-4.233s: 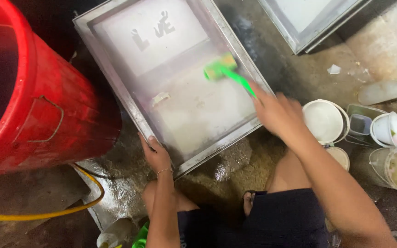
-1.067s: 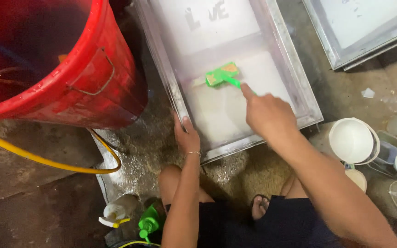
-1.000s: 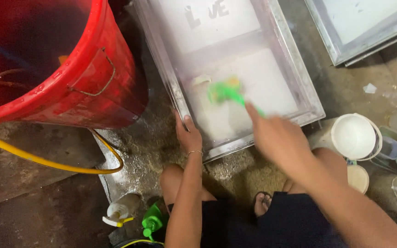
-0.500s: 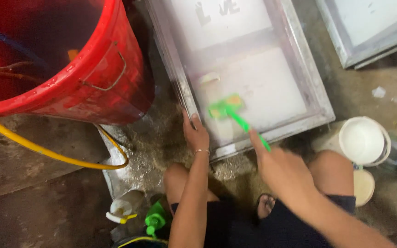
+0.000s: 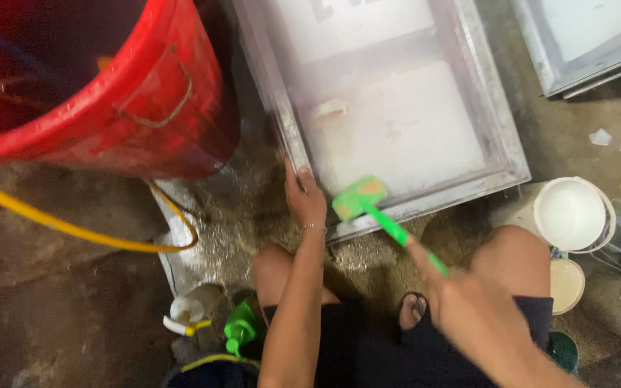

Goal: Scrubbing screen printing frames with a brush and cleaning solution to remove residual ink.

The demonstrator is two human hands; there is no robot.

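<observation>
A metal-framed screen [image 5: 497, 147] with a pale mesh lies flat on the wet floor in front of me. My left hand [image 5: 305, 197] grips the frame's near left corner. My right hand [image 5: 479, 316] is low and close to the camera, holding a green brush [image 5: 368, 207] by its handle. The brush head hovers over the frame's near edge, right of my left hand. A small pale scrap [image 5: 330, 109] lies on the mesh.
A big red bucket [image 5: 109, 93] stands at the left with a yellow hose [image 5: 73, 230] running from it. A second framed screen [image 5: 591, 43] lies at the top right. White tubs and lids [image 5: 573, 212] crowd the right. Spray bottles [image 5: 238, 330] stand by my knee.
My right hand has pulled the green brush back from the middle of the mesh toward the near edge and my body. My left hand keeps its hold on the frame.
</observation>
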